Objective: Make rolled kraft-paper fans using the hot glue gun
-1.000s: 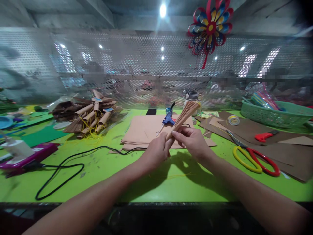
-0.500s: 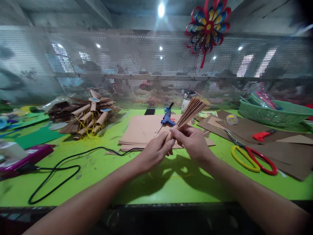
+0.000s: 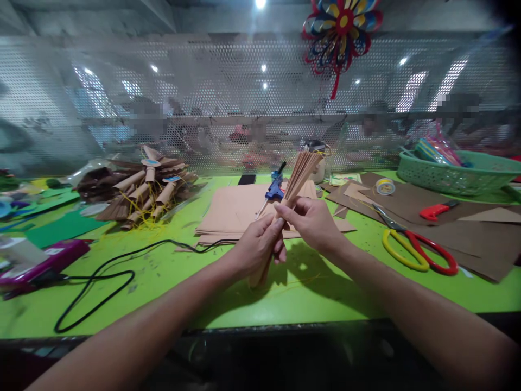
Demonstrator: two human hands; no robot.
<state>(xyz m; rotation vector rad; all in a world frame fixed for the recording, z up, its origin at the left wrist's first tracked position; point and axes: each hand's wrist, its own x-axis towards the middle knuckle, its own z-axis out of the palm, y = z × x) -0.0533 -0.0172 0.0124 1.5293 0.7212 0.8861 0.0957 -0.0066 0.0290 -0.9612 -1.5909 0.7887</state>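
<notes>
A bundle of pleated brown paper (image 3: 302, 172) stands tilted above the table, its folds fanning out at the top and its lower end showing below my hands. My left hand (image 3: 260, 242) is wrapped round its middle. Just above and to the right, my right hand (image 3: 312, 221) pinches the pleats between thumb and fingers. Behind the bundle, a blue glue gun (image 3: 275, 187) rests on a stack of light brown paper sheets (image 3: 228, 205). The bundle and my hands hide part of that stack.
Scissors (image 3: 419, 252), a red-handled cutter (image 3: 434, 212) and a thread spool (image 3: 385, 187) lie on dark brown paper at right, near a green basket (image 3: 456, 175). Finished-looking paper pieces (image 3: 150, 187) are heaped at left. A black cord (image 3: 130, 254) crosses the table from a purple device (image 3: 49, 264).
The pleated bundle has swung more upright, its top shifting left, and its lower end now shows below my left hand. Both hands still hold it. The camera view has shifted slightly.
</notes>
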